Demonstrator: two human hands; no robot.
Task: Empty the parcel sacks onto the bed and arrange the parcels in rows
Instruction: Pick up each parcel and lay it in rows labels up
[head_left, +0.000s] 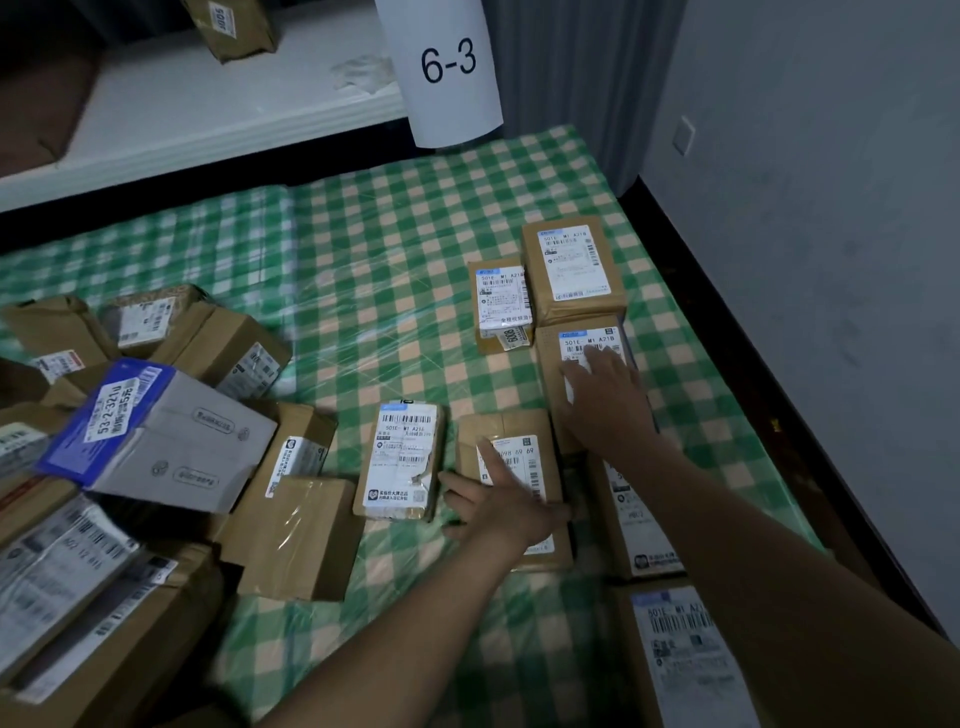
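Where the green checked bed cover (415, 234) lies under clear film, the parcels stand in two states: sorted on the right, unsorted on the left.

1. Sorted parcels. They are brown, flat and rectangular, each with a white barcode label facing up. Two far parcels (571, 267) sit side by side, touching. The next parcel (597, 340) touches the near edge of the larger one. Nearer to me, more labelled parcels (680, 654) continue the line along the bed's right edge.

2. Second line. A brown parcel (480, 431) lies just left of that line. A parcel with a torn white label (402, 460) lies just beside it, apart by a narrow strip of cover.

3. Unsorted pile. A grey and blue box (171, 436) rests tilted on a heap of brown parcels (301, 535).

4. My right hand (608, 400) lies palm down on the next parcel, fingers straight and together over its label, gripping nothing.

5. My left hand (498, 499) rests on the brown parcel, fingers spread, one finger straight across its label. It appears to press rather than grip; blur hides the lower fingers.

6. Both forearms reach in from the near edge, the right above the left.

A white sign (447, 67) reading "6-3" hangs beyond the bed.
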